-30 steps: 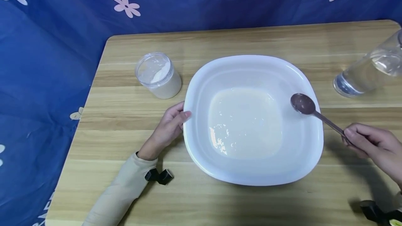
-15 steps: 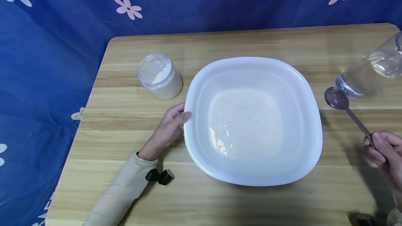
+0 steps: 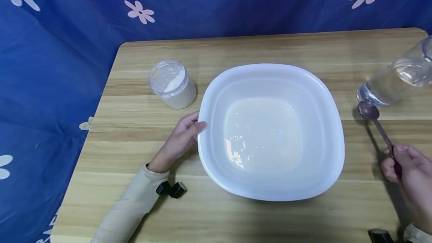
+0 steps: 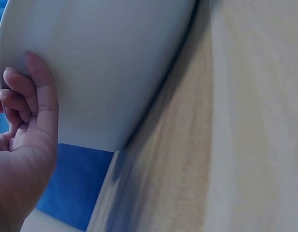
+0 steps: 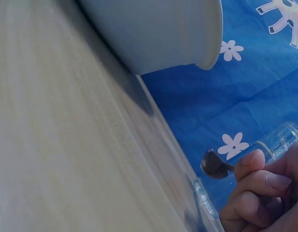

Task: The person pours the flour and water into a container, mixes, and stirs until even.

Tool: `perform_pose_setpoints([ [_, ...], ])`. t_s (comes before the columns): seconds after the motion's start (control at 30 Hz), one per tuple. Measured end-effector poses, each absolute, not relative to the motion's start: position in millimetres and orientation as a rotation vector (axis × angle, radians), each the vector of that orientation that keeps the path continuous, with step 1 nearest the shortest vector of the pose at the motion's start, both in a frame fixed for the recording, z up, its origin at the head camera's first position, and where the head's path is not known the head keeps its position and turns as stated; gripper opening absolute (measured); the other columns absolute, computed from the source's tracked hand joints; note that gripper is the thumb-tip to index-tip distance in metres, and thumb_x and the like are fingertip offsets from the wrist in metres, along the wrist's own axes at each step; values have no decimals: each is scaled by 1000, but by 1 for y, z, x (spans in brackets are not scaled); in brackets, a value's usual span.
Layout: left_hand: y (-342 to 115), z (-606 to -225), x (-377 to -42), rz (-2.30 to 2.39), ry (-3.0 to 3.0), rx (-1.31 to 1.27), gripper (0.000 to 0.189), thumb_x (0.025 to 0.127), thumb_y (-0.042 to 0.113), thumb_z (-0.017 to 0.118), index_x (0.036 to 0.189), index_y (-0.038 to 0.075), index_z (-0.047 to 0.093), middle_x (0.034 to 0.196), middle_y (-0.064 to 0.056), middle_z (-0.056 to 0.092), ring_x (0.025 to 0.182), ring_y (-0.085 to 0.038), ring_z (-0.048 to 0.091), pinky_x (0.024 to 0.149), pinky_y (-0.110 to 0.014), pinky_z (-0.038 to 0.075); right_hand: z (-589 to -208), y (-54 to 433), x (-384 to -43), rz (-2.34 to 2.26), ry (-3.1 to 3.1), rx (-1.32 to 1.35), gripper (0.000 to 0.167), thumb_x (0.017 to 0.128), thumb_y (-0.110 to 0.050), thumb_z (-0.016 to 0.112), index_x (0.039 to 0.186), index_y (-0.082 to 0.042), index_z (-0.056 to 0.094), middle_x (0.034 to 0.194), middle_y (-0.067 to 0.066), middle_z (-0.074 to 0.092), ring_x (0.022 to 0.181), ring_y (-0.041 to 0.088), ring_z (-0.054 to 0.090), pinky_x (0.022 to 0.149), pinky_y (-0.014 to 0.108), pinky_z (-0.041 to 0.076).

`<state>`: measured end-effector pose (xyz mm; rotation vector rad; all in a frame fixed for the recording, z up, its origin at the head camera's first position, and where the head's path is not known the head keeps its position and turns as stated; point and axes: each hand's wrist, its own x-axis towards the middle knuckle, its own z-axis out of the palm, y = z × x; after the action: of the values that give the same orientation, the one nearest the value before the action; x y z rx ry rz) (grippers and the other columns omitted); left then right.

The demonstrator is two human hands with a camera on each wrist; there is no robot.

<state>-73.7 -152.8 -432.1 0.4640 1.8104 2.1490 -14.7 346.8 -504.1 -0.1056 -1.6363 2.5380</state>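
A large white basin [image 3: 270, 186] with whitish liquid in its bottom stands mid-table. My left hand [image 3: 180, 138] grips its left rim, thumb on top; in the left wrist view the fingers [image 4: 40, 92] lie against the basin's outer wall. To the right of the basin, my right hand [image 3: 410, 175] holds a dark brown spoon [image 3: 384, 136] by its handle. The spoon's bowl points away from me and overlaps the foot of a clear glass [image 3: 395, 80] of water in the head view. From the right wrist camera, the spoon [image 5: 214, 165] shows past curled fingers, its bowl off the table.
A clear jar [image 3: 173, 85] of white powder stands uncovered behind the left hand, left of the basin. The wooden table [image 3: 216, 220] ends at a blue flowered cloth [image 3: 236, 3] at the back and left.
My right hand has carried the spoon from over the basin's right rim out to the right, near the glass, and lowered it a little. The left hand keeps its hold on the rim.
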Motion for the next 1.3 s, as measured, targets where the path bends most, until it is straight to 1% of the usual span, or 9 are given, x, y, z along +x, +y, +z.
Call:
perform_pose_setpoints([
  [0.23, -152, -429, -74, 2079, 1844, 412, 39, 96, 4, 38, 118, -28, 37, 89, -4, 67, 75, -14, 67, 65, -26, 60, -506, 347, -11, 2363, -1942, -364, 16, 102, -11, 45, 94, -2, 56, 57, 7, 56, 45, 12, 48, 34, 31, 19],
  [0.33, -153, -429, -73, 2061, 1864, 387, 39, 96, 4, 38, 118, -27, 38, 88, -4, 67, 76, -13, 66, 66, -26, 59, -504, 347, -11, 2326, -2037, -410, 14, 101, -16, 47, 99, -3, 52, 59, 6, 58, 46, 12, 48, 35, 30, 22],
  [0.47, -156, -428, -71, 2047, 1898, 370, 37, 95, 3, 38, 115, -27, 39, 86, -2, 66, 75, -12, 65, 65, -25, 59, -498, 346, -16, 2230, -2244, -561, 16, 98, -22, 55, 104, -8, 49, 61, 3, 59, 49, 12, 50, 36, 29, 28],
  [0.7, -157, -426, -70, 2026, 1922, 378, 37, 96, 5, 38, 116, -26, 41, 84, -2, 65, 74, -13, 66, 65, -26, 59, -487, 340, -18, 1697, -2773, -699, 20, 95, -32, 61, 104, -25, 44, 61, -3, 62, 49, 12, 49, 39, 29, 35],
  [0.8, -157, -425, -71, 2017, 1932, 382, 37, 96, 4, 38, 117, -26, 41, 84, -2, 65, 74, -12, 65, 64, -26, 59, -483, 340, -18, 1448, -2950, -701, 35, 94, -43, 59, 116, -19, 46, 65, -5, 63, 54, 13, 48, 45, 30, 35],
  [0.9, -156, -425, -72, 2009, 1938, 383, 36, 96, 4, 38, 117, -26, 41, 83, -1, 64, 73, -12, 65, 64, -25, 59, -480, 340, -17, 1205, -3089, -659, 58, 94, -49, 55, 128, -3, 44, 68, -2, 61, 59, 14, 46, 52, 29, 33],
  [0.97, -156, -424, -73, 2004, 1937, 382, 36, 97, 4, 38, 116, -26, 42, 82, -1, 64, 73, -12, 65, 64, -25, 59, -480, 341, -17, 1123, -3126, -637, 66, 94, -49, 54, 133, 3, 41, 69, -1, 59, 62, 13, 46, 56, 28, 32],
  [1.13, -154, -423, -74, 1996, 1934, 385, 36, 97, 4, 38, 117, -25, 42, 84, -3, 65, 74, -13, 66, 65, -27, 60, -480, 340, -15, 1039, -3110, -594, 61, 93, -46, 58, 128, 2, 47, 67, 0, 58, 60, 12, 45, 57, 25, 30],
  [1.3, -153, -422, -76, 1989, 1929, 385, 37, 97, 4, 38, 119, -25, 42, 87, -4, 67, 76, -15, 67, 67, -29, 60, -483, 337, -14, 922, -3062, -515, 47, 91, -36, 64, 117, 2, 55, 68, 3, 61, 57, 10, 45, 50, 25, 32],
])
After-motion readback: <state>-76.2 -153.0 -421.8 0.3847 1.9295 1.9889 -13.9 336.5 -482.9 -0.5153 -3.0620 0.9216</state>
